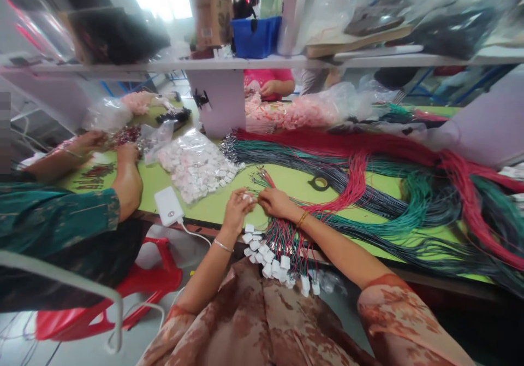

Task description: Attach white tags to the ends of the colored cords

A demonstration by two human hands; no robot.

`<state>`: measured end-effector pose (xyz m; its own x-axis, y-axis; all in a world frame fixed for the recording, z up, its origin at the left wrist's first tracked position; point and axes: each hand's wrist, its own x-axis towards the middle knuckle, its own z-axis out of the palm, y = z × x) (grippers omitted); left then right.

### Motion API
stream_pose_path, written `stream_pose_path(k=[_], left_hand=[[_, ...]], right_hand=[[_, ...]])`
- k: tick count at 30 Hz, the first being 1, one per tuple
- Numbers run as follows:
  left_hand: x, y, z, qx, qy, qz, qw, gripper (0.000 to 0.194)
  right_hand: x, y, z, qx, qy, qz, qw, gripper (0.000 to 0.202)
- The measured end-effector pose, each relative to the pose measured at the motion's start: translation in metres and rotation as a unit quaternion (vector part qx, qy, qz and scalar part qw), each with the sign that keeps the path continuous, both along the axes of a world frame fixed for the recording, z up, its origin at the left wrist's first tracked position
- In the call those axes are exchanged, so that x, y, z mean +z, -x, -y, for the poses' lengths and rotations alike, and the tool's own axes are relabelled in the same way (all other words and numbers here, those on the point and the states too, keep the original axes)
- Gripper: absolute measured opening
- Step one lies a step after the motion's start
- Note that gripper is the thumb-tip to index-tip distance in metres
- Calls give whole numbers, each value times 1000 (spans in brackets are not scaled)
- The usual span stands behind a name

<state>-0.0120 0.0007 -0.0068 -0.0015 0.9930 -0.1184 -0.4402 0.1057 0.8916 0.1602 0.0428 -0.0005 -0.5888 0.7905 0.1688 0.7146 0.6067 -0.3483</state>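
My left hand (236,211) is closed on a small white connector housing (247,197), held between thumb and fingers. Close beside it, my right hand (277,203) is pinched at the same housing, apparently on a thin wire end too small to make out clearly. Under both hands hangs a bunch of red, green and dark wires with white connectors (268,259) on their ends, over the table's front edge. More wire ends with bare metal tips (262,177) lie just beyond my hands. A clear bag of white connector housings (200,164) lies to the left.
Long bundles of red wires (356,177), green wires (420,191) and dark wires (298,164) cover the right side. A black tape roll (319,183) and a white power bank (168,206) lie on the green table. At left, a co-worker's arms (129,177) reach over small parts; a shelf (164,66) spans above.
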Motion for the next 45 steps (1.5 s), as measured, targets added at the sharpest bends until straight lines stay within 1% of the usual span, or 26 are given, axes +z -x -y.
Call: stream_pose_path(k=[3, 5, 7, 9, 12, 17, 19, 22, 29, 39, 42, 45], left_hand=[[-1, 18, -18, 29, 20, 91, 995, 33], [-4, 22, -23, 33, 34, 141, 989, 26], [-8, 22, -24, 32, 44, 177, 983, 24], [-11, 20, -22, 25, 40, 192, 980, 26], [-14, 18, -21, 11, 32, 187, 982, 27], [-17, 19, -22, 11, 26, 184, 983, 23], [-17, 19, -22, 12, 22, 187, 982, 22], [-16, 18, -21, 13, 21, 195, 980, 21], [-12, 15, -16, -4, 16, 186, 982, 22], [-8, 14, -14, -4, 15, 168, 986, 24], [-8, 11, -12, 11, 0, 138, 990, 27], [-11, 8, -11, 26, -25, 81, 996, 30]], right_hand=[[-2, -3, 1, -8, -3, -43, 999, 16], [-4, -5, -1, -35, 6, -95, 995, 15], [-5, -6, -3, -59, 35, -156, 985, 15], [-4, -2, -3, -64, 73, -223, 970, 15], [1, 12, -3, -44, 112, -314, 942, 16], [12, 34, 3, -20, 164, -407, 898, 18], [16, 36, 6, -22, 168, -415, 894, 18], [19, 34, 12, -31, 155, -400, 903, 18], [16, 33, 17, -60, 147, -354, 922, 19], [8, 37, 17, -92, 134, -366, 916, 19], [7, 38, 17, -88, 139, -357, 919, 20], [6, 39, 17, -82, 170, -352, 917, 22]])
